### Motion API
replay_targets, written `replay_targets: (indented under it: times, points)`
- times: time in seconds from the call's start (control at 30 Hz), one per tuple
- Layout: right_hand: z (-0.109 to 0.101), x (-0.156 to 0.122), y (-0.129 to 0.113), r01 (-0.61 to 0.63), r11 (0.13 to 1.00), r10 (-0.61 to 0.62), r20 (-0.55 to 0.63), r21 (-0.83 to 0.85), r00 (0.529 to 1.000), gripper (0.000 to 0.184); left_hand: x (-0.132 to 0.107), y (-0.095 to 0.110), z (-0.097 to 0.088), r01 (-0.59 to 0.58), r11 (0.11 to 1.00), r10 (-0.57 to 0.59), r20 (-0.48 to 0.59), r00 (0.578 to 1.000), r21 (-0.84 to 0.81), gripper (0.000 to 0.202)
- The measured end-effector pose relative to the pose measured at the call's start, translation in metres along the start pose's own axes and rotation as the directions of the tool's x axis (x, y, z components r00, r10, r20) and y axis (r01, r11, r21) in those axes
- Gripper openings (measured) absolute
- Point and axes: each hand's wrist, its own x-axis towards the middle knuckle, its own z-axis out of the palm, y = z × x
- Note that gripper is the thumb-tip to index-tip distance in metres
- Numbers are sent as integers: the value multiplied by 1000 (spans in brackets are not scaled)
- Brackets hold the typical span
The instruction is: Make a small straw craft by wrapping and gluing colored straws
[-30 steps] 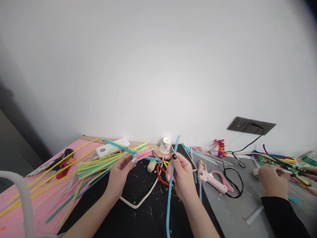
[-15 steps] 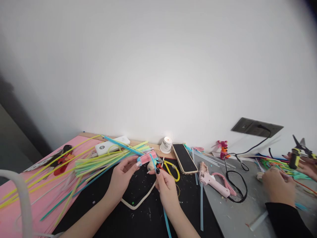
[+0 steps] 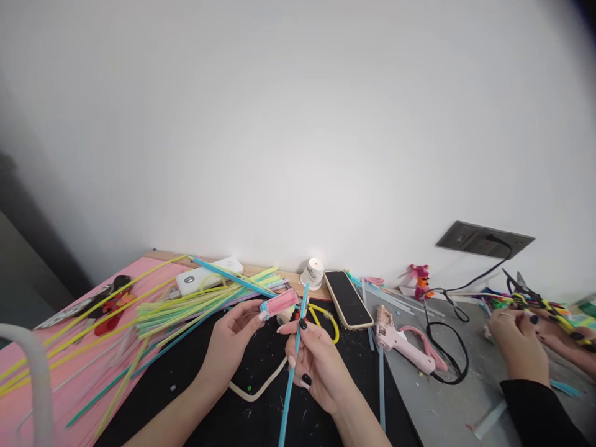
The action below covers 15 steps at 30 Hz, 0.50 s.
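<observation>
A short pink bundle with a blue-wrapped end is held up above the black mat, its long axis running sideways with a slight upward slant. The blue end points left, into the fingers, and the pink end points right, toward the other hand. The person's left hand pinches the blue end between thumb and fingertips.

Just beside the pink end stands a long blue stem, gripped in the closed fingers of the right hand. Its long axis runs nearly straight away from the person, the far tip leaning a little right and pointing at the wall, the near end reaching the bottom edge of the view. Whether stem and bundle touch cannot be told.

Behind the hands are a yellow loop, a small white cup and a phone. A bent cream stem lies below the left hand. To the left, a pile of pastel stems spreads beside a white device. To the right lies a pink glue gun; farther out, a co-worker's hands work near yellow-and-black cutters.
</observation>
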Motion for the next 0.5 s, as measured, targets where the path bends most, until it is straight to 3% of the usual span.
replay_targets:
  times: [0.23, 0.5]
  points:
    - [-2, 1, -2, -16, 999, 12, 82, 50, 997, 28, 0, 0, 1, 10, 1000, -10, -8, 1000, -8, 33]
    - [0, 0, -1, 38, 996, -40, -22, -84, 999, 30, 1, 0, 0, 12, 1000, -12, -14, 1000, -11, 33]
